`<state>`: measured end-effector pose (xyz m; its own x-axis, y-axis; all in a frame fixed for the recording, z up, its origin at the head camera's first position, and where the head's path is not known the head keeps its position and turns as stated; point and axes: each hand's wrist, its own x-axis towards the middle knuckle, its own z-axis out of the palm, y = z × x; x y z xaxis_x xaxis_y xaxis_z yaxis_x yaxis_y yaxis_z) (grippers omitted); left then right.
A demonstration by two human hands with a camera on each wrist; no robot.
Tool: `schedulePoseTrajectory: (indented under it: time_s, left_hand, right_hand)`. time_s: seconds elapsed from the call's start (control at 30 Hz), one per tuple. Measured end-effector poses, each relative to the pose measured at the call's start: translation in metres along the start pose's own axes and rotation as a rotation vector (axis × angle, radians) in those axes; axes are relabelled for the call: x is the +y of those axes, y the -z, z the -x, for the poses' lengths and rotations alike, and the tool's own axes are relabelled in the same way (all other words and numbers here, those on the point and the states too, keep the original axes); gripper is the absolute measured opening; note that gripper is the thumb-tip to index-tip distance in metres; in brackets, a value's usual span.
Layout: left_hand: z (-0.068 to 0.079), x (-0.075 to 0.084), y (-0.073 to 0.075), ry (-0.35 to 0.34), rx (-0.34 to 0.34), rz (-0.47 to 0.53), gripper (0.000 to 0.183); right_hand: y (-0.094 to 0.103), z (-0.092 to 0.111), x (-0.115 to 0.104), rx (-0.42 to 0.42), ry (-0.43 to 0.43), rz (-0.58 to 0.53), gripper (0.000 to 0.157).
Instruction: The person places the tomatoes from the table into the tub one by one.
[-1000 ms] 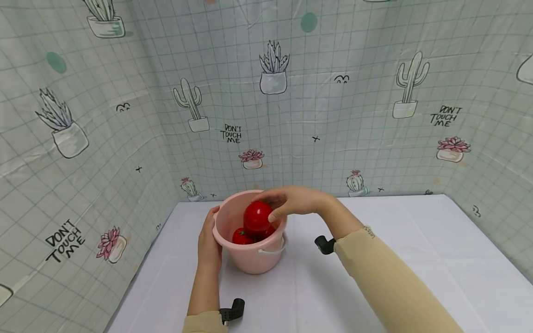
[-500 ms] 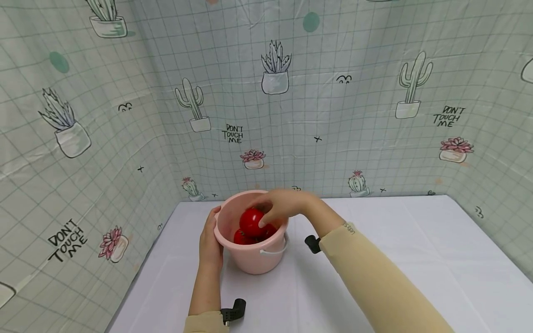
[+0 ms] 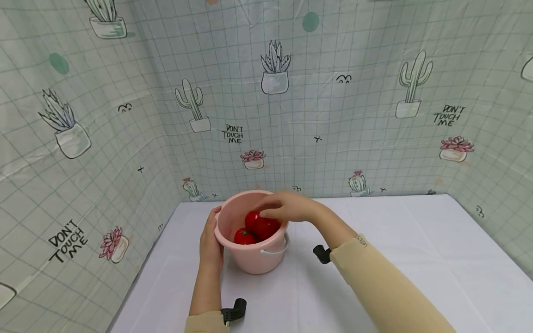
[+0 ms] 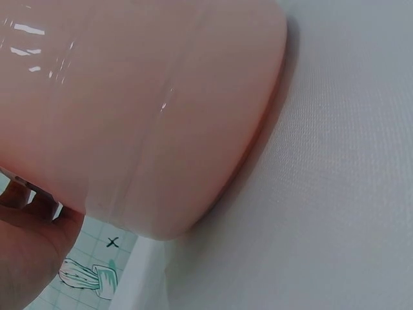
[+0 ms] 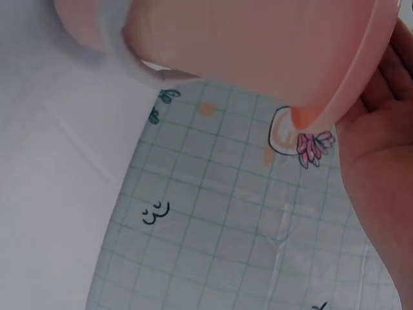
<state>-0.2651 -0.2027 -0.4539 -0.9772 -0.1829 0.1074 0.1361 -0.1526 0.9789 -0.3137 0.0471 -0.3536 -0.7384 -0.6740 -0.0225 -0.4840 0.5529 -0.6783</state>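
A pale pink bucket (image 3: 255,260) with a white handle (image 3: 272,252) stands on the table, tilted little if at all. Inside lie red tomatoes: one with a green top (image 3: 244,236) at the front left, others beside and behind it. My left hand (image 3: 210,240) holds the bucket's left side by the rim; its fingers (image 4: 42,206) show against the wall in the left wrist view. Over the right rim reaches my right hand (image 3: 289,206), fingers loosely extended above the tomatoes. Its fingertips are partly hidden, and no tomato appears gripped. The right wrist view shows its palm (image 5: 381,168) beside the rim.
A white cloth covers the table (image 3: 374,259). Behind and to the left hangs a grid-patterned curtain (image 3: 316,115) printed with potted plants. Black wrist cameras (image 3: 235,311) sit at both sleeves.
My right hand has lowered a red tomato into the bucket, let it go among the others, and drawn slightly back to the right. My left hand stays on the bucket.
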Motion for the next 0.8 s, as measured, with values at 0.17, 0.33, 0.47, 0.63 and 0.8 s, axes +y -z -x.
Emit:
schedulePoseTrajectory:
  time_s: [0.17, 0.33, 0.47, 0.63, 0.8]
  left_hand:
    - [-0.001, 0.0, 0.001, 0.011, 0.009, -0.002, 0.042]
    - [-0.002, -0.001, 0.003, 0.02, 0.023, -0.03, 0.041]
    - [-0.003, -0.001, 0.005, 0.02, 0.026, -0.037, 0.043]
    - [-0.002, -0.002, 0.006, 0.021, 0.022, -0.025, 0.043]
    - [-0.002, -0.004, 0.009, 0.007, -0.008, -0.027, 0.047]
  right_hand:
    - [0.002, 0.023, 0.014, 0.14, -0.033, -0.111, 0.034]
    - [0.006, 0.054, 0.032, 0.28, -0.061, -0.082, 0.038]
    - [0.008, 0.081, 0.04, 0.328, -0.077, 0.008, 0.04]
    - [0.001, 0.116, 0.048, 0.368, -0.053, 0.184, 0.055]
    - [-0.007, 0.144, 0.054, 0.385, -0.052, 0.376, 0.067]
